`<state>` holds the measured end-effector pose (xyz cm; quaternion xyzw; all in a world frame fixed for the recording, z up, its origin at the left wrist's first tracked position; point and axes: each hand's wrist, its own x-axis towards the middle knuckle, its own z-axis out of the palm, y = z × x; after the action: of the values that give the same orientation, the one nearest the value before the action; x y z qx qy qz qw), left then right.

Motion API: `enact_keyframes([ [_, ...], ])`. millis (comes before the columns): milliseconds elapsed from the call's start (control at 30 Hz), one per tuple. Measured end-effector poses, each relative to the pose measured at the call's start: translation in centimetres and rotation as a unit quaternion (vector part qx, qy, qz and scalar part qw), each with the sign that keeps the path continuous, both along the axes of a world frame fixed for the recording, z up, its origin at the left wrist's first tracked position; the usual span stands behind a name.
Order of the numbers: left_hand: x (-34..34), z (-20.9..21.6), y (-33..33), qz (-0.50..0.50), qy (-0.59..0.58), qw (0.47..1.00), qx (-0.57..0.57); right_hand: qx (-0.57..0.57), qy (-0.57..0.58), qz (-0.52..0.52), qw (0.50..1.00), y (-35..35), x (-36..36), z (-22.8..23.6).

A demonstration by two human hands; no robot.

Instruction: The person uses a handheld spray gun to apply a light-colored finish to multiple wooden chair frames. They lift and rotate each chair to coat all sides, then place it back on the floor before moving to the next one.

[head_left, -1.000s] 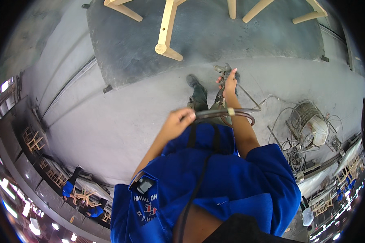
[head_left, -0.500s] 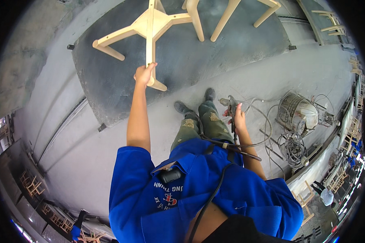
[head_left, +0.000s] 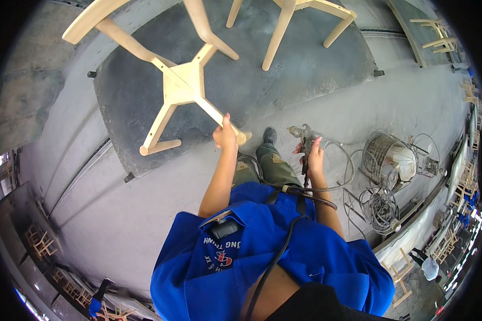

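Observation:
A pale wooden chair frame (head_left: 183,83), without a seat panel, stands on the dark board at the front left. My left hand (head_left: 226,135) is closed round the outer end of one of its seat rails, close to a leg. The curved back rail (head_left: 88,21) points to the far left. In my right hand (head_left: 316,158), held at my right side, is a spray gun (head_left: 305,140) with its nozzle turned forward-left. Fingers wrap its handle, and a hose (head_left: 353,163) loops away from it. The gun is apart from the chair.
A second wooden chair frame (head_left: 281,35) stands farther right on the dark board (head_left: 305,69). To my right are a spattered metal pot (head_left: 399,160) and a coiled hose (head_left: 380,206). More chairs (head_left: 439,40) stand at the far right, and a co-worker (head_left: 429,267) is at the lower right.
The chair frame has turned on the board, its back swinging to the left and its held rail coming toward me. My left hand has moved right and nearer; the right hand keeps the spray gun.

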<state>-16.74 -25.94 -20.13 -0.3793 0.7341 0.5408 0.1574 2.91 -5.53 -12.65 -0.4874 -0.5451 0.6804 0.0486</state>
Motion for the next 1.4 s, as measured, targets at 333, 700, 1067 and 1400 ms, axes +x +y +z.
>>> enact_keyframes([
  [333,-18.5,-1.3,6.8,-0.025,0.067,0.981,0.181,-0.033,0.215,-0.028,0.976,5.7,-10.5,7.0],
  [700,17.0,-3.0,-2.9,-0.485,-0.119,0.832,0.243,-0.133,0.069,-0.044,0.988,8.1,-11.9,-4.8],
  [1067,20.5,-1.1,-4.8,-0.574,0.101,0.8,0.142,-0.106,-0.011,-0.132,0.985,4.5,-11.9,-7.8],
  [1400,17.0,8.0,-16.4,-0.614,0.105,0.773,0.12,-0.134,0.19,-0.102,0.967,-6.9,-13.7,4.8],
])
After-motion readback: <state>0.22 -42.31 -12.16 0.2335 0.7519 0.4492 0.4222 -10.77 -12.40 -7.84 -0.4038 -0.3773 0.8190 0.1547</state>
